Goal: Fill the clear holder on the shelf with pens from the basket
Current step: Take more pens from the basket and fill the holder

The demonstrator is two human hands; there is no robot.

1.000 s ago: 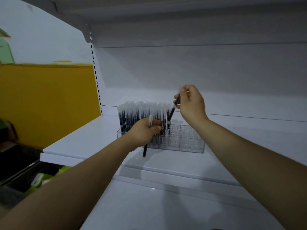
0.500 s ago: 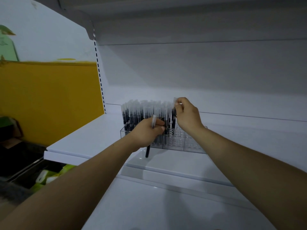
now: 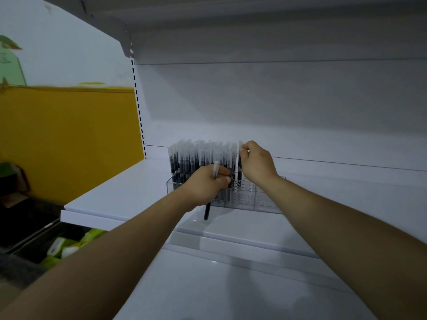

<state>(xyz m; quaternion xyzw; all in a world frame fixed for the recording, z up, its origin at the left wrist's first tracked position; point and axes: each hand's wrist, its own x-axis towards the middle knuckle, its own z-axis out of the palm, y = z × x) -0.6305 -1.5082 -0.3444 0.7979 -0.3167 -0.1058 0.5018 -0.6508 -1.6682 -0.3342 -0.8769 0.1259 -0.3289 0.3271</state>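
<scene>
on the white shelf, set back from its front lip, sits the clear holder, long side toward the person. its left and middle cells are packed with standing pens, dark barrels down, frosted caps up. the right-hand cells show as bare round holes. right hand is above the line where full meets bare, fingertips curled and pinching a single pen near its cap. that pen is upright, barrel down, just beside the last filled row. the high grip is likely so the fingers clear the neighbouring caps while the tip finds a hole. whether the tip is seated i cannot tell; the left hand hides the base. left hand hangs in front of the holder, fingers wrapped round a spare pen, cap poking up past the thumb, barrel hanging below the fist over the shelf. reads as a ready reserve: one hand feeds, the other carries the next, parked close so the hand-over is short. judgement: filling runs left to right, well past half, a few columns left. the pen basket is not identifiable. a dark bin low at left holds green and white packets, and i cannot tell if it is the one meant.
</scene>
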